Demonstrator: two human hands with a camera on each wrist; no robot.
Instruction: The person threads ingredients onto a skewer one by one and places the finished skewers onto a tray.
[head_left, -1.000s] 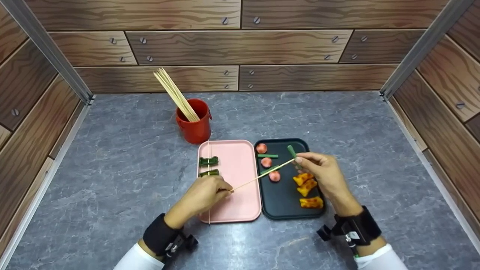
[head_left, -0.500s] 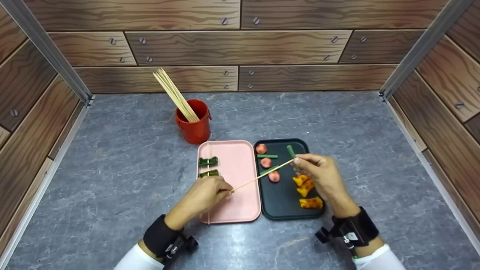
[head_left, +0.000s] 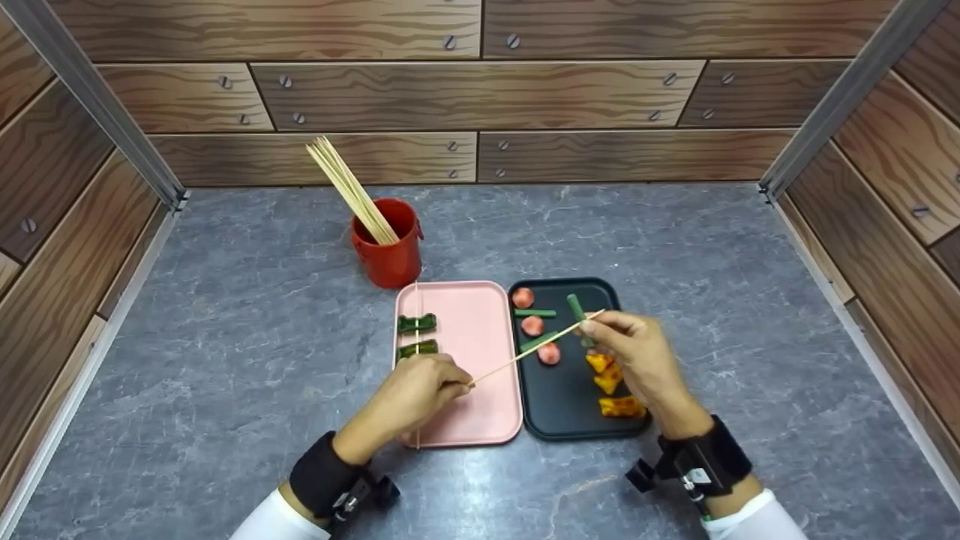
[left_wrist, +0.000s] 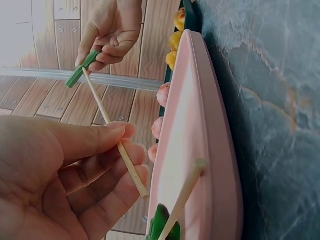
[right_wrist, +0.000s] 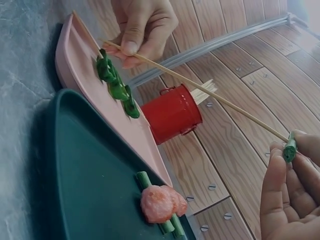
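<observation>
In the head view, my left hand (head_left: 416,390) pinches a thin bamboo skewer (head_left: 517,358) near its lower end, above the pink tray (head_left: 491,412). My right hand (head_left: 641,352) holds a green scallion piece (head_left: 574,303) between thumb and fingertips, over the dark tray (head_left: 555,427). The skewer runs up to this scallion piece, and its tip shows past it. In the right wrist view, the scallion piece (right_wrist: 289,150) sits crosswise on the skewer's end. A second skewer (head_left: 418,296) with dark green pepper-like pieces (head_left: 417,323) lies on the pink tray, partly behind my left hand.
On the dark tray lie pink balls (head_left: 532,325), two more scallion pieces (head_left: 535,312) and yellow-orange chunks (head_left: 622,407). Behind the pink tray stands a red bucket (head_left: 391,259) with a bundle of skewers (head_left: 349,187). Wood-patterned walls (head_left: 480,94) enclose the grey tabletop (head_left: 712,262).
The skewer's tip now pokes out beyond the scallion piece; before, it ended at it. My right hand has moved slightly left with the scallion piece, my left hand slightly right.
</observation>
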